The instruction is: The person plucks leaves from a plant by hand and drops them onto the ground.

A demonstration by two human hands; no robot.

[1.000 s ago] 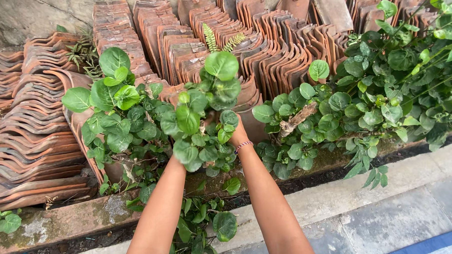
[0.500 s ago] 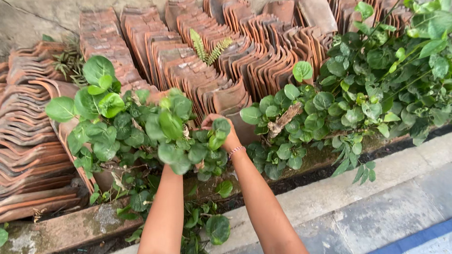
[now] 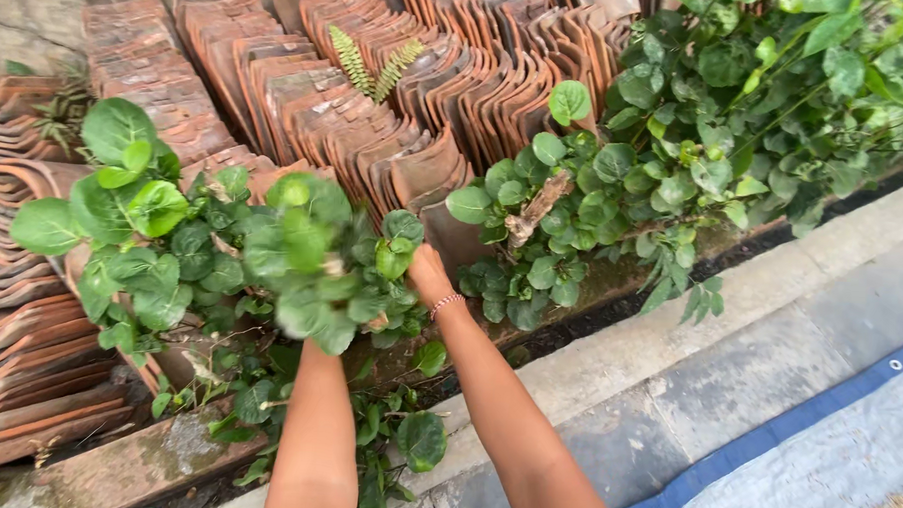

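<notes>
Head view: my right hand [image 3: 426,273] is closed around a leafy green vine [image 3: 316,269] above the stacked clay roof tiles [image 3: 306,109], while leaves hide my left hand, its grip unreadable.

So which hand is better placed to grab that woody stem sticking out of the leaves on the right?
Probably the right hand: it sits nearest the woody stem, though it grips the leafy vine clump. The left hand is hidden among those leaves, farther away.

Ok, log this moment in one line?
left hand: hidden in round-leaved green vine | right hand: gripping vine | behind: stacked terracotta roof tiles
</notes>
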